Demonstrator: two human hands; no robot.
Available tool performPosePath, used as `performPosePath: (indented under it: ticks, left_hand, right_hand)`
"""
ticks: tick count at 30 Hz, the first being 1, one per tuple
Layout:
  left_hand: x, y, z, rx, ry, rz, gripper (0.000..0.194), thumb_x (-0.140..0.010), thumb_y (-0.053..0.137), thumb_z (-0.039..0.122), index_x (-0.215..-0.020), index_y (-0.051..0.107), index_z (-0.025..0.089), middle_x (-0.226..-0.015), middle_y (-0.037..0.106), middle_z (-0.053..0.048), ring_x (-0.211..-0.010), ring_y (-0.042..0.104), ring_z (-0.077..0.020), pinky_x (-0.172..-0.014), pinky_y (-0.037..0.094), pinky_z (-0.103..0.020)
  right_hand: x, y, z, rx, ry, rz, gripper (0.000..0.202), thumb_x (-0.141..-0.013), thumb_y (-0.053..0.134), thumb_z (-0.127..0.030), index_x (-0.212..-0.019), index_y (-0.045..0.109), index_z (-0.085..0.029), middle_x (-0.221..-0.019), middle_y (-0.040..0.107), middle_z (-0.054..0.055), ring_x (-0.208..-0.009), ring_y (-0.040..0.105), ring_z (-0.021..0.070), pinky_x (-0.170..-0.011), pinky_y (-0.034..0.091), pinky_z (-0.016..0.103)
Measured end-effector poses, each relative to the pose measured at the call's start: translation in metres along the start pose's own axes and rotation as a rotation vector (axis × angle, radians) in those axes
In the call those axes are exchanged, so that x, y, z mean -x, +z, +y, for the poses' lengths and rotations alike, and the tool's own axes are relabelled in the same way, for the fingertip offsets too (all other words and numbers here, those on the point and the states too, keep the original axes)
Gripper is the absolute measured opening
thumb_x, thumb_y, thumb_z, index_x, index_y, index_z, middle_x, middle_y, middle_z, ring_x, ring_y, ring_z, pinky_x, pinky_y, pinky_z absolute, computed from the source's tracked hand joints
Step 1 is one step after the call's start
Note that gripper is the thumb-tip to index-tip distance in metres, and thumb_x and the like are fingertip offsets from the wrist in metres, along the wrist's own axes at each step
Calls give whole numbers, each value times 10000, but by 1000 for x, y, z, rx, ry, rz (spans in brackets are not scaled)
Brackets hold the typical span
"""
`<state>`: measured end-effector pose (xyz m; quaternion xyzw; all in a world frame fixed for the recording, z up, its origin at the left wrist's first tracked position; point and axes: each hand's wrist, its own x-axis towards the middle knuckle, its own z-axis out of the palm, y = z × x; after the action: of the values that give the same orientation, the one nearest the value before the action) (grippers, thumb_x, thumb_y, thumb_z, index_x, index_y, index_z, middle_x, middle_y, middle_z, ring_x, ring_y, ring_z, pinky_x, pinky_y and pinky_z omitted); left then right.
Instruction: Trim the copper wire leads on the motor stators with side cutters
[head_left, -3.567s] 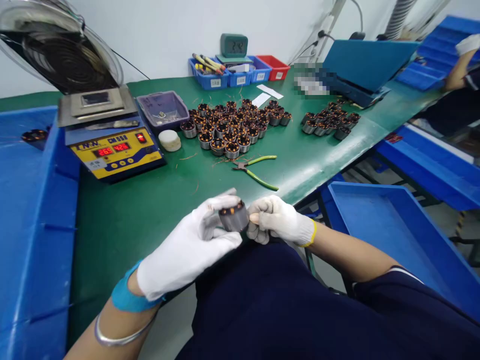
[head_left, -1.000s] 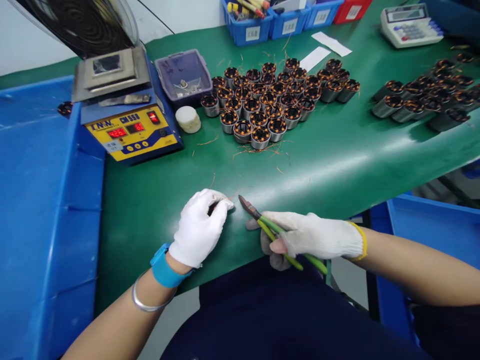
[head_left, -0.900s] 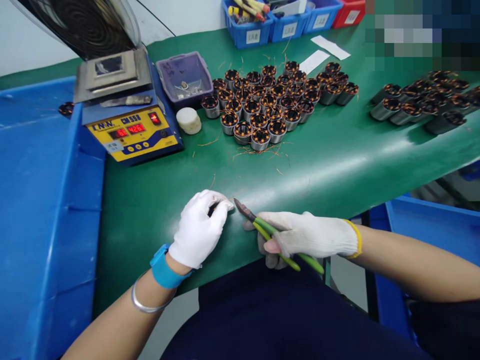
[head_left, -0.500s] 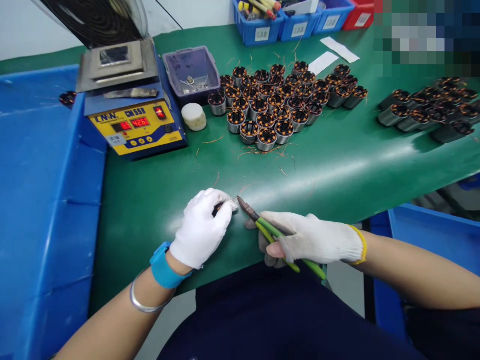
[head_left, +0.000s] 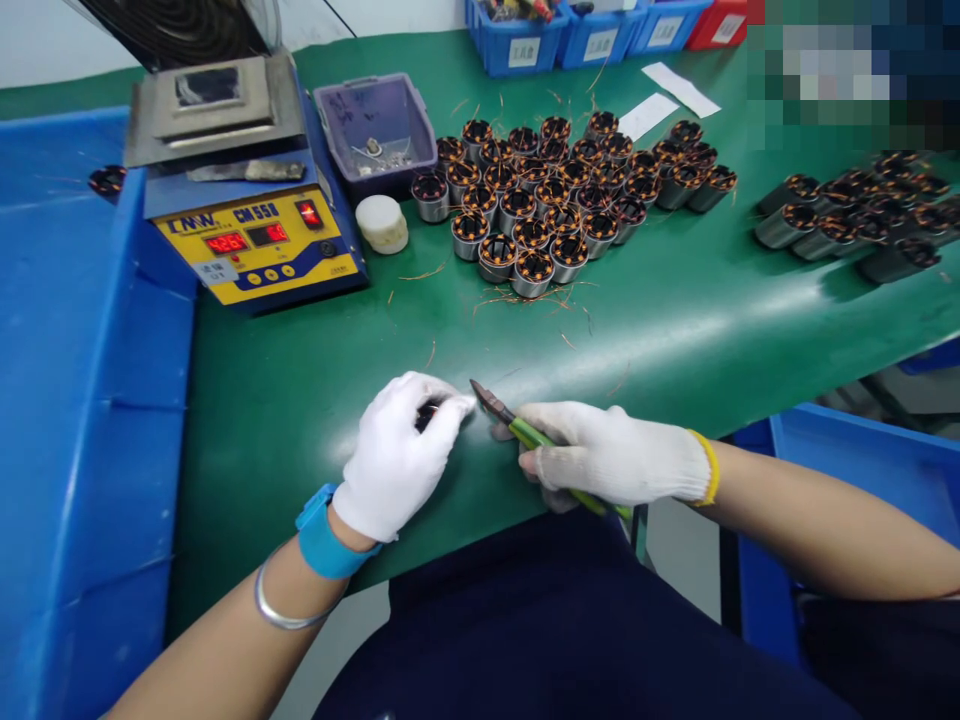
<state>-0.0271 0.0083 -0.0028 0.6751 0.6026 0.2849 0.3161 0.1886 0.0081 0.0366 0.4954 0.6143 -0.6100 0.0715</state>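
My left hand (head_left: 405, 450), in a white glove, is closed around a motor stator (head_left: 427, 413); only its dark inside with a bit of copper shows between thumb and fingers. My right hand (head_left: 600, 455), in a white glove with bare fingertips, grips green-handled cutting pliers (head_left: 525, 432). The dark jaws point left and lie right beside the left fingertips. Whether the jaws touch the stator or a wire, I cannot tell. Beyond the hands stand several stators (head_left: 533, 272) with copper windings, grouped upright on the green table (head_left: 315, 380).
A yellow-fronted solder pot unit (head_left: 255, 240) stands at left beside a purple bin (head_left: 375, 130) and a round white block (head_left: 382, 223). Blue trays (head_left: 60, 350) flank me. More stators (head_left: 821, 235) are at right. Labelled tool boxes (head_left: 523, 50) line the back; wire clippings (head_left: 424, 272) litter the table.
The plier handles have come together in my right hand, which has shifted slightly left and up. My left hand keeps hold of the stator. The camera view has shifted slightly.
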Motion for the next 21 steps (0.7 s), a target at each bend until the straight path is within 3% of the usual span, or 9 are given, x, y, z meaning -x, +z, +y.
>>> performPosePath:
  ticks: [4, 6, 10, 12, 14, 17, 19, 21]
  left_hand:
    - [-7, -4, -13, 376, -46, 336, 365, -943, 489, 535, -1000, 638, 207, -1051, 713, -49, -897, 690, -183, -862, 563, -352]
    - [-14, -6, -23, 486, -52, 448, 400, -929, 493, 574, -1023, 624, 208, -1110, 705, -66, -887, 701, -183, -842, 578, -358]
    - [-26, -13, -35, 497, -90, 489, 358, -919, 517, 552, -1014, 619, 222, -1120, 702, -68, -892, 710, -182, -835, 585, -347]
    - [-29, -17, -36, 491, -102, 486, 336, -912, 547, 531, -1012, 629, 221, -1126, 698, -70, -900, 710, -180, -838, 583, -339]
    - [-31, -20, -36, 507, -127, 481, 316, -892, 594, 511, -1000, 640, 218, -1118, 699, -69, -899, 708, -178, -830, 581, -334]
    - [-32, -23, -34, 560, -158, 488, 269, -868, 644, 475, -974, 646, 227, -1079, 704, -50, -881, 700, -171, -838, 575, -337]
    - [-33, -22, -32, 589, -169, 487, 247, -857, 668, 449, -970, 651, 230, -1058, 706, -37, -870, 696, -162, -858, 568, -339]
    - [-32, -19, -30, 597, -172, 489, 257, -840, 693, 432, -981, 656, 220, -1050, 709, -36, -863, 695, -157, -872, 562, -340]
  right_hand:
    - [4, -5, 5, 679, -40, 465, 445, -862, 580, -468, -1216, 581, -199, -1067, 673, 129, -903, 651, 287, -680, 441, 325]
    - [-2, -2, 2, 891, -85, 600, 509, -829, 626, -506, -1200, 594, -159, -1103, 646, 178, -939, 631, 329, -775, 459, 405]
    - [-32, 14, -18, 995, -490, 679, 726, -783, 677, -552, -1343, 521, -118, -1301, 571, 209, -1144, 548, 377, -1020, 364, 562]
    - [-49, 24, -31, 989, -670, 611, 671, -843, 626, -497, -1390, 487, -136, -1276, 595, 175, -1095, 579, 340, -944, 423, 522]
    - [-57, 30, -40, 990, -724, 543, 483, -903, 553, -390, -1322, 543, -151, -1127, 649, 133, -950, 623, 297, -789, 470, 450]
    - [-47, 17, -29, 906, -677, 589, 367, -890, 554, -364, -1198, 608, -171, -1018, 672, 98, -888, 637, 267, -721, 474, 392]
    - [-29, -11, -3, 777, -535, 746, 365, -873, 571, -388, -1177, 619, -192, -1053, 683, 91, -934, 643, 251, -776, 487, 368]
    - [-9, -52, 36, 646, -254, 1019, 427, -870, 568, -424, -1235, 608, -207, -1137, 681, 107, -976, 649, 258, -809, 503, 368]
